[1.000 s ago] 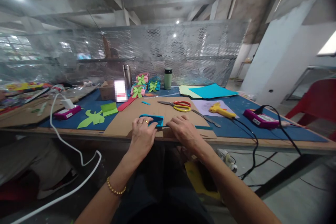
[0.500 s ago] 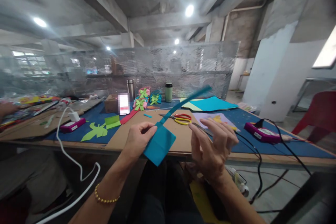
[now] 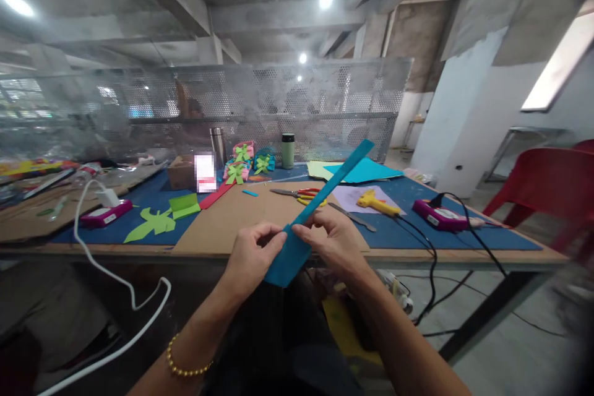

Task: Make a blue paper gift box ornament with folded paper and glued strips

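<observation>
A folded blue paper piece [image 3: 288, 260] with a long strip [image 3: 342, 174] rising to the upper right is held over my lap at the table's front edge. My left hand [image 3: 253, 257] pinches its left side near the base of the strip. On the other side, my right hand [image 3: 335, 238] grips it with the thumb on the front, close to where strip and body meet. My right fingers behind the paper are partly hidden. Just beyond the hands, red-and-yellow-handled scissors [image 3: 312, 197] lie on the brown cardboard [image 3: 223, 216].
A yellow glue gun [image 3: 378, 203] rests on lilac paper, its black cord running off the front edge. Metal tweezers [image 3: 355, 218] lie nearby. Green paper cutouts [image 3: 151, 223], purple power strips [image 3: 106, 213], a green bottle [image 3: 288, 151] and blue sheets [image 3: 366, 170] are around. A red chair [image 3: 533, 185] stands right.
My right hand, previously apart with raised fingers, has come in and taken hold of the blue paper. The paper has turned slightly. The view has shifted a little to the right.
</observation>
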A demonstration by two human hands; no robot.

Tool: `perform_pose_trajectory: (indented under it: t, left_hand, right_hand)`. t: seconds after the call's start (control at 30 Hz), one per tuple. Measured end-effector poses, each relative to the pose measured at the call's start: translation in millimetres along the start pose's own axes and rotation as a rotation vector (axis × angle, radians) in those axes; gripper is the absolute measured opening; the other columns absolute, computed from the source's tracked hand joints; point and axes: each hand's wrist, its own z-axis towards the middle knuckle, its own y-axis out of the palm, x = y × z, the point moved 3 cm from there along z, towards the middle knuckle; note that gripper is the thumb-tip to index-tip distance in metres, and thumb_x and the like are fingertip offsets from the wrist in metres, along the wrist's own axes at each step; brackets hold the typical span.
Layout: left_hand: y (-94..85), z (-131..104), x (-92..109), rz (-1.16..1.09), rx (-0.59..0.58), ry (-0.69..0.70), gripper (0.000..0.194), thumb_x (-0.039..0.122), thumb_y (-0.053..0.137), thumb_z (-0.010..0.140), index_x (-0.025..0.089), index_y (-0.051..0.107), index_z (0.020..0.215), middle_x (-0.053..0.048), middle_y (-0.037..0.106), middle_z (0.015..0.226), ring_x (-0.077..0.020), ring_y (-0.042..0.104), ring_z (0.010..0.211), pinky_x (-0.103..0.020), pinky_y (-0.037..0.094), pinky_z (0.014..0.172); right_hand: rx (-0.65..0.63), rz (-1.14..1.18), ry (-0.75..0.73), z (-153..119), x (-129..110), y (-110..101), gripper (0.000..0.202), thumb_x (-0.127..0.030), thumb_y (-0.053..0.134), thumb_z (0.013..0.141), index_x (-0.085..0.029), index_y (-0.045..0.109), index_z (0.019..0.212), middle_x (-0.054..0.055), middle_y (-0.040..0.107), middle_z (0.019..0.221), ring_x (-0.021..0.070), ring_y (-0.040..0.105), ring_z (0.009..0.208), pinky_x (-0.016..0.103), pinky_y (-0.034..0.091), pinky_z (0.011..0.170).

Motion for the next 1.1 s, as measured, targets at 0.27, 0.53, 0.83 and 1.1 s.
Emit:
perform_pose_trajectory:
  t: [0.27,0.53,0.83,1.1]
  left_hand:
    - [9.6,2.2,-7.7,0.043,-0.079,-0.063,0.033,0.043,0.057,0.083,0.015,0.060,0.064,0.003,0.047,0.056,-0.0112,0.042,0.055,-0.023,0.032,0.051]
    - [10.9,5.4,-22.2,0.056,0.004,-0.109,0.028,0.038,0.057,0.076,0.016,0.055,0.059,0.004,0.043,0.054,-0.0100,0.040,0.054,-0.022,0.029,0.050]
    - [10.1,5.0,-27.8,-0.136,-0.064,-0.203,0.029,0.039,0.053,0.080,0.018,0.054,0.060,0.006,0.044,0.046,-0.0091,0.043,0.041,-0.020,0.033,0.040]
    - [7.3,5.2,-20.9,-0.164,-0.077,-0.224,0.027,0.031,0.051,0.079,0.018,0.049,0.055,0.006,0.044,0.043,-0.0081,0.044,0.039,-0.019,0.033,0.039]
  right_hand:
    - [0.018,-0.051,-0.092,-12.2,4.7,8.3,0.020,-0.028,0.066,0.085,-0.019,0.061,0.068,-0.001,0.065,0.068,0.0153,0.059,0.066,0.027,0.044,0.064]
    - [0.145,-0.307,-0.336,-29.5,-9.1,12.5,0.013,-0.023,0.060,0.094,-0.020,0.071,0.088,0.003,0.070,0.079,0.0184,0.062,0.077,0.035,0.040,0.076]
    - [0.066,-0.687,-0.585,-50.4,-17.8,26.0,0.029,-0.016,0.052,0.097,-0.022,0.068,0.121,0.008,0.072,0.100,0.0215,0.059,0.088,0.040,0.036,0.083]
    - [0.001,-0.746,-0.607,-55.3,-20.4,27.0,0.031,-0.016,0.050,0.098,-0.020,0.065,0.125,0.009,0.071,0.102,0.0230,0.056,0.091,0.042,0.037,0.087]
